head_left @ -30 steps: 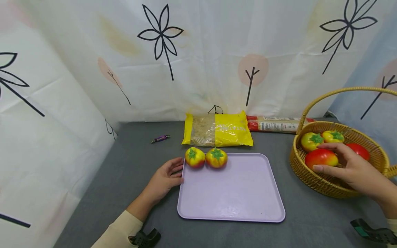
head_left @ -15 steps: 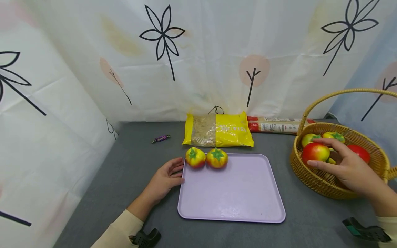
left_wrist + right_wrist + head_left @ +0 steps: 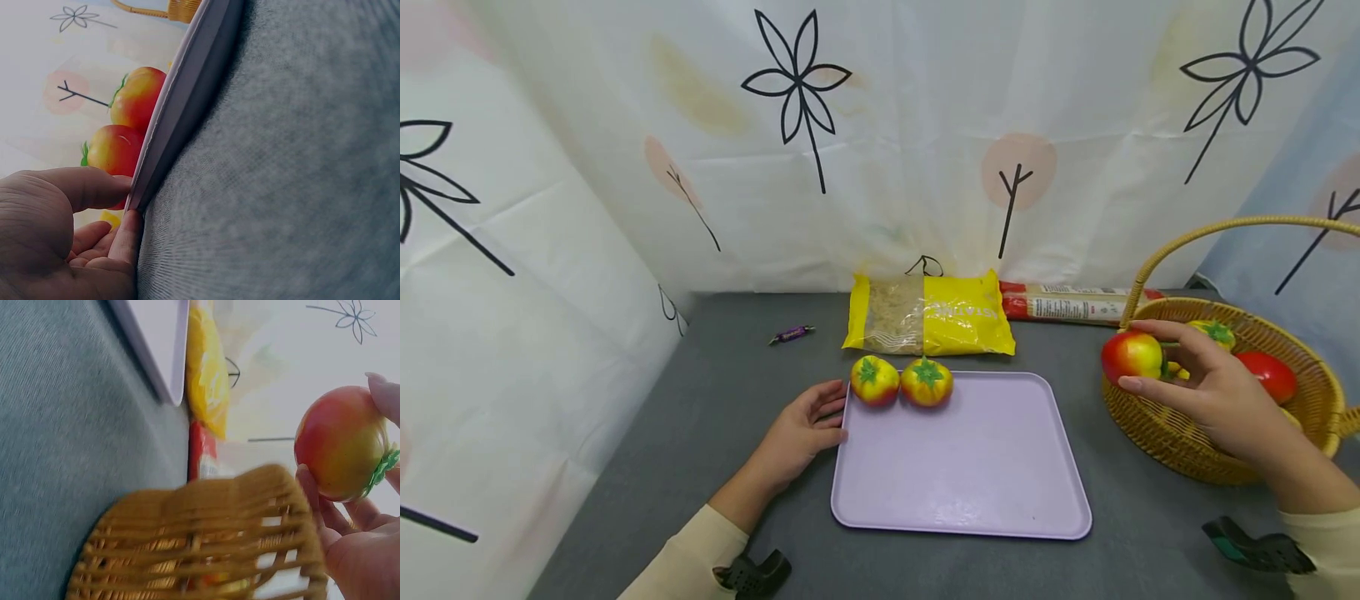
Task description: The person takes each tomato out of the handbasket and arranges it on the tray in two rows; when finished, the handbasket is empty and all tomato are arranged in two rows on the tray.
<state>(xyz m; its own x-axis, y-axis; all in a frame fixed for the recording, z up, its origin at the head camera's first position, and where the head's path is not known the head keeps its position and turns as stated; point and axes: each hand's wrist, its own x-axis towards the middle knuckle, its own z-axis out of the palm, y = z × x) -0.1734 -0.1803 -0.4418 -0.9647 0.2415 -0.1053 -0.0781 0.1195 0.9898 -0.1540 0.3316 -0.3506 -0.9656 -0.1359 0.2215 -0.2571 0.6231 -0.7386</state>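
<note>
My right hand [image 3: 1213, 379] holds a red-and-yellow tomato [image 3: 1131, 356] with a green leafy top, fingers and thumb around it. The tomato is at the left rim of the wicker basket [image 3: 1172, 454]; in the right wrist view it hangs above the basket's blurred rim. Inside the basket lie another green-topped tomato [image 3: 1213, 333] and a smooth red fruit [image 3: 1266, 375], partly behind my hand. At the lilac tray's [image 3: 962, 467] left edge, my left hand [image 3: 797, 429] pinches the rim between thumb and finger. Two tomatoes [image 3: 875, 381] sit side by side in the tray's back left corner.
Behind the tray lies a yellow food packet [image 3: 966, 317], with a red-and-clear long packet [image 3: 1067, 304] to its right. A small purple wrapped sweet [image 3: 792, 334] is on the grey table [image 3: 722, 400] at the back left. The basket's tall handle [image 3: 1240, 222] arches overhead.
My right hand has lifted the tomato from inside the basket and moved it left to the rim, turning it on the way. The left hand and the tray stay put.
</note>
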